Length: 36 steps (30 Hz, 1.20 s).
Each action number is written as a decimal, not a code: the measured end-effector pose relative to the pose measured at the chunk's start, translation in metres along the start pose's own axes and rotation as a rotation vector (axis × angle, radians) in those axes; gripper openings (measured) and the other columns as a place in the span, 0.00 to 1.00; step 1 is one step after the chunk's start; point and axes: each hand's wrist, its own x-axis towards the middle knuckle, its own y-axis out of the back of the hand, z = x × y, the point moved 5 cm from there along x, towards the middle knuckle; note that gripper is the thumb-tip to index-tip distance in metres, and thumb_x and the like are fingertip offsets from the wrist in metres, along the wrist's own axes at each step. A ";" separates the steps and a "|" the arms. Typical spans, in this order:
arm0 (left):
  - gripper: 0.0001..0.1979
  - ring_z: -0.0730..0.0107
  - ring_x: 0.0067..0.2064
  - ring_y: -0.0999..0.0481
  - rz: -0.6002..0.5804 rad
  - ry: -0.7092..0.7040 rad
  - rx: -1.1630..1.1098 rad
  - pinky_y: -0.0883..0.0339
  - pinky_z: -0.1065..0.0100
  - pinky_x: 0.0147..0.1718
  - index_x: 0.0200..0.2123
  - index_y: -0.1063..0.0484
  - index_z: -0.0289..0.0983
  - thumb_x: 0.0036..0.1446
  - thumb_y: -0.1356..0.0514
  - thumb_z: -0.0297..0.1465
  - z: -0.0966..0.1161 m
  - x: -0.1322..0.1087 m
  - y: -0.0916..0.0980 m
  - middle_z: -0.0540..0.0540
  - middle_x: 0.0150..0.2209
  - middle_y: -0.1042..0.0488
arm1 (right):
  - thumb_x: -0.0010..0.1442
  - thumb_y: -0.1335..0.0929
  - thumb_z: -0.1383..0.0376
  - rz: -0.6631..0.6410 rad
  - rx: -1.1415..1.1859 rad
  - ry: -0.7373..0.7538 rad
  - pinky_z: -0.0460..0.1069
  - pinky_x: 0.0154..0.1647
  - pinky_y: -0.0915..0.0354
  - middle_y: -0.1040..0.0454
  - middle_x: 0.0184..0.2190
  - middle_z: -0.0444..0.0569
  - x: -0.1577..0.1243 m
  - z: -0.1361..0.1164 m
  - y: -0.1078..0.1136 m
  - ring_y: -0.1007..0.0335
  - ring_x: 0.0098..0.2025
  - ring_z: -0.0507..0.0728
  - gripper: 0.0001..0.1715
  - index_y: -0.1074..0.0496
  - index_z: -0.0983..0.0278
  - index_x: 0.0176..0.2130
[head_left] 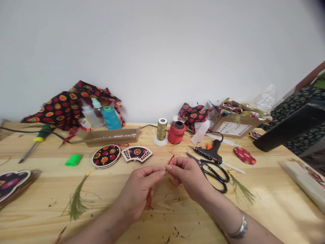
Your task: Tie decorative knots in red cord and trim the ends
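My left hand (pixel 142 186) and my right hand (pixel 185 174) meet over the middle of the table, fingertips pinched together on a red thread (pixel 149 200). Loose strands hang below my left palm, and a short end sticks up above my right fingers. Whether there is a knot between the fingertips is too small to tell. Behind the hands stands a red thread spool (pixel 176 132), with a strand trailing down from it. Just right of my right hand lie black-handled scissors (pixel 215 173). A fan-shaped wooden frame with patterned fabric (pixel 137 153) rests to the left, beyond my left hand.
A glue gun (pixel 210 151), gold thread spool (pixel 161 130) and white bottle (pixel 200 132) stand behind. Round fabric piece (pixel 106 156), green tassel (pixel 78 200) and green cap (pixel 73 160) lie left. A filled cardboard box (pixel 233 125) sits back right, near a person's patterned clothing (pixel 289 115).
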 end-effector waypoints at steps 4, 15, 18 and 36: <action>0.10 0.82 0.16 0.52 0.000 0.014 -0.003 0.61 0.75 0.14 0.26 0.23 0.33 0.47 0.37 0.36 -0.002 0.002 0.000 0.58 0.12 0.46 | 0.44 0.29 0.62 0.019 -0.025 0.013 0.42 0.15 0.55 0.42 0.12 0.35 -0.001 -0.002 0.001 0.53 0.14 0.44 0.13 0.35 0.66 0.21; 0.09 0.82 0.16 0.53 -0.070 0.058 -0.066 0.60 0.76 0.14 0.25 0.25 0.34 0.47 0.36 0.35 -0.003 -0.001 -0.005 0.59 0.14 0.46 | 0.46 0.31 0.64 0.089 -0.130 0.081 0.42 0.16 0.53 0.37 0.16 0.38 -0.001 -0.005 0.006 0.50 0.16 0.45 0.08 0.33 0.66 0.22; 0.09 0.83 0.16 0.50 -0.067 0.066 -0.056 0.60 0.75 0.14 0.27 0.24 0.34 0.48 0.37 0.35 -0.004 0.000 -0.004 0.56 0.16 0.39 | 0.47 0.32 0.65 0.114 -0.211 0.115 0.42 0.17 0.51 0.36 0.17 0.39 -0.001 -0.008 0.007 0.49 0.17 0.46 0.07 0.34 0.65 0.22; 0.09 0.81 0.17 0.53 -0.203 0.111 -0.040 0.63 0.73 0.17 0.21 0.30 0.35 0.50 0.39 0.33 -0.001 -0.004 -0.010 0.58 0.14 0.47 | 0.50 0.33 0.68 0.220 -0.517 0.304 0.47 0.26 0.42 0.31 0.20 0.42 -0.004 -0.016 0.013 0.38 0.24 0.52 0.05 0.31 0.62 0.23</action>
